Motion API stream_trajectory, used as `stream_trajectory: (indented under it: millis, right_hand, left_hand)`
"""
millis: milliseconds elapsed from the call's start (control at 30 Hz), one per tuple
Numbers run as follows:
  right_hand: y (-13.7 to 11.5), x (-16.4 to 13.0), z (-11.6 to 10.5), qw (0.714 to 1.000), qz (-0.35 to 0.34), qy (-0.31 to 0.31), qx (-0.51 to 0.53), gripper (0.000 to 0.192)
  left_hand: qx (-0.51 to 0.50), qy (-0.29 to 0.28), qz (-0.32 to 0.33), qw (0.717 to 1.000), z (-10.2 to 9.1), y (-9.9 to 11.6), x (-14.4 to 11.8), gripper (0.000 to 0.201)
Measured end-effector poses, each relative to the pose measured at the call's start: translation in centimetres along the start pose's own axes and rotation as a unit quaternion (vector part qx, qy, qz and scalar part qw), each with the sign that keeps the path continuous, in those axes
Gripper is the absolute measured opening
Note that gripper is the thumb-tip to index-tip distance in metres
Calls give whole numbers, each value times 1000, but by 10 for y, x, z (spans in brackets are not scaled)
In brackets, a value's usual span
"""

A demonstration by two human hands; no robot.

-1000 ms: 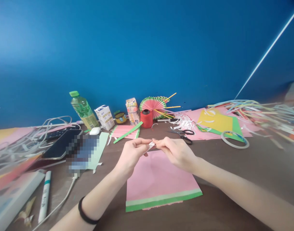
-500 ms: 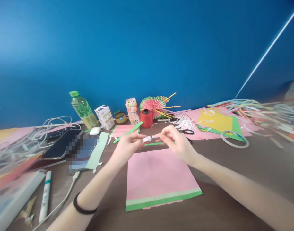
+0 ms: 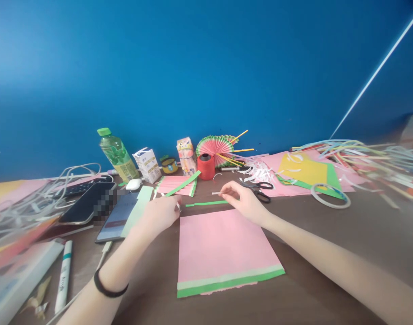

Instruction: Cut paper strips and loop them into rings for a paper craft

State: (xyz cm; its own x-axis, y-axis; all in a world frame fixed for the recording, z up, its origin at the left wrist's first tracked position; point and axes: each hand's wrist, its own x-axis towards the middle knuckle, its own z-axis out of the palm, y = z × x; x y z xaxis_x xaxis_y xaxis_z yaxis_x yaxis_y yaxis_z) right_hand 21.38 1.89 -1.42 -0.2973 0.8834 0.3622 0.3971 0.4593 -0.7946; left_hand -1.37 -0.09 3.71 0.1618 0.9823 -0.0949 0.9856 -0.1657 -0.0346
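Note:
My right hand (image 3: 240, 203) pinches a short pale strip (image 3: 216, 193) between thumb and fingertips, above the far edge of a pink paper sheet (image 3: 223, 246). That sheet lies flat, with light and dark green bands along its near edge. To the left, my left hand (image 3: 162, 212) is closed at the sheet's far left corner. A bit of white shows at its fingertips, too small to name. Between the hands lies a thin green paper strip (image 3: 208, 203). A longer green strip (image 3: 184, 183) rests across a pink striped paper piece (image 3: 171, 184).
Black scissors (image 3: 263, 194) lie just beyond my right hand. A red thread spool (image 3: 205, 167), a pleated fan (image 3: 215, 146), drink cartons (image 3: 147, 165) and a green bottle (image 3: 117, 155) stand near the wall. A tape ring (image 3: 330, 205) is right; a tablet (image 3: 117, 221) and marker (image 3: 63, 275) are left.
My hands have moved apart, from holding a small white piece together. The left went left and down towards the table; the right still pinches a pale strip.

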Motion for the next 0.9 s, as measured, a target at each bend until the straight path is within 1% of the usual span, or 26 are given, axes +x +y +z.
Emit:
stream_trajectory:
  millis: [67, 133, 233, 333, 400, 467, 533, 633, 733, 900]
  right_hand:
    - [0, 0, 0, 1000, 3, 1, 5, 8]
    - [1, 0, 0, 1000, 4, 0, 10, 8]
    - [1, -1, 0, 1000, 4, -2, 17, 8]
    - [2, -1, 0, 1000, -2, -4, 29, 8]
    - [2, 0, -1, 999, -5, -6, 36, 8]
    - [1, -1, -1, 999, -5, -9, 40, 8]
    - [0, -1, -1, 999, -5, -13, 43, 7]
    - [-2, -1, -3, 999, -2, -15, 44, 7]
    - [-3, -1, -3, 999, 1, -15, 45, 7]
    - [-3, -2, -2, 999, 2, -19, 47, 7]
  left_hand:
    - [14, 12, 9, 1000, 2, 2, 0, 24]
    - [25, 37, 33, 998, 5, 4, 1, 27]
    - [17, 69, 55, 996, 13, 5, 7, 29]
    - [-28, 105, 66, 992, 27, 4, 18, 22]
    - [-76, 111, 72, 988, 38, 2, 25, 16]
    - [-126, 130, 86, 980, 47, 0, 31, 14]
    - [-166, 136, 95, 972, 52, -2, 34, 12]
    - [-200, 126, 101, 966, 53, -2, 34, 10]
    - [-207, 118, 109, 965, 51, -1, 33, 12]
    - [-196, 122, 118, 966, 51, -2, 33, 14]
